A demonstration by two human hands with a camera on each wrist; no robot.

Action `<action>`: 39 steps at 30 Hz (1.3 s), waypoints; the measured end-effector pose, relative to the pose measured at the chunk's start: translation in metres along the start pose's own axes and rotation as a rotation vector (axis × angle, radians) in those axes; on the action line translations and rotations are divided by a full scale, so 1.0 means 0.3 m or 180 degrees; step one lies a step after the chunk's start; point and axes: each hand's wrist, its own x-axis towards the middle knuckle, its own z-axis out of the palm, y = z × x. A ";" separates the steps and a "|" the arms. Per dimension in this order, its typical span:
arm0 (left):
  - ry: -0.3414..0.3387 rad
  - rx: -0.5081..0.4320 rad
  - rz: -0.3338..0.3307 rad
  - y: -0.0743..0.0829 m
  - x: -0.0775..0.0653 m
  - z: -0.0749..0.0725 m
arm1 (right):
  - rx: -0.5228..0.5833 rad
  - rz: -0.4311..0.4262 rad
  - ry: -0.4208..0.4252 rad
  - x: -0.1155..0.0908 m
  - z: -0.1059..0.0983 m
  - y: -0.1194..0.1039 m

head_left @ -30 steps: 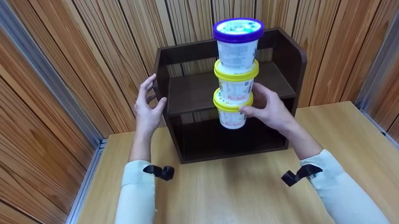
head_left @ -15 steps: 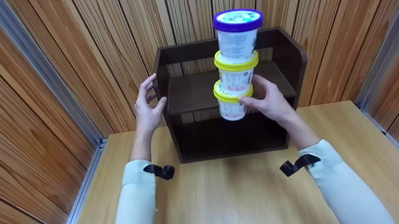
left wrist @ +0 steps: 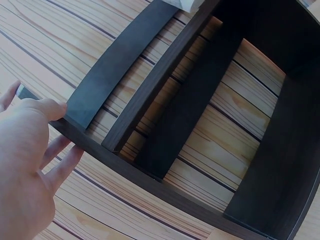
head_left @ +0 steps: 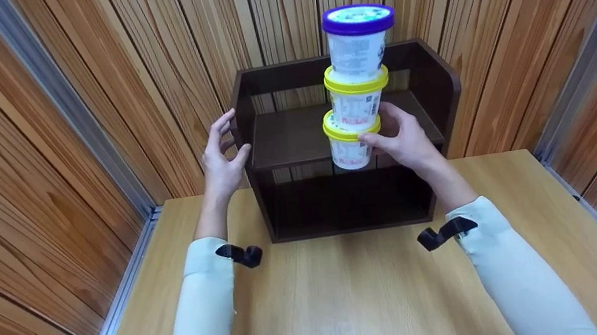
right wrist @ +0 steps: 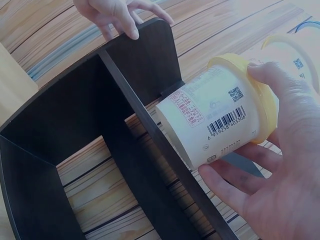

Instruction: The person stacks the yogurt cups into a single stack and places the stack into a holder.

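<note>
My right hand (head_left: 406,140) grips the lowest of three stacked paper tubs, thumb near its lid and fingers round its side. That bottom tub (head_left: 351,154) is white with a yellow lid; red print and a barcode show in the right wrist view. On it stands a second yellow-lidded tub (head_left: 354,110), and a larger tub (head_left: 357,54) with a blue-purple lid tops the stack. The stack is held up before the middle board of a dark brown shelf (head_left: 354,231). With thumb and fingers either side of the panel edge, my left hand (head_left: 222,166) holds the shelf's left side.
The two-level shelf stands on a light wood table (head_left: 323,304), close to the wood-panelled back wall (head_left: 288,11). Its middle board (head_left: 293,133) and raised side panels (head_left: 436,84) lie around the stack. Panelled walls with metal strips flank the table.
The right hand has raised the stack of tubs and shifted it slightly right; its base is now higher against the shelf. The left hand stays on the side panel.
</note>
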 end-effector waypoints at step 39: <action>-0.0012 -0.0007 -0.0044 0.005 -0.005 -0.006 | 0.0056 0.0212 0.0172 0.094 0.046 -0.001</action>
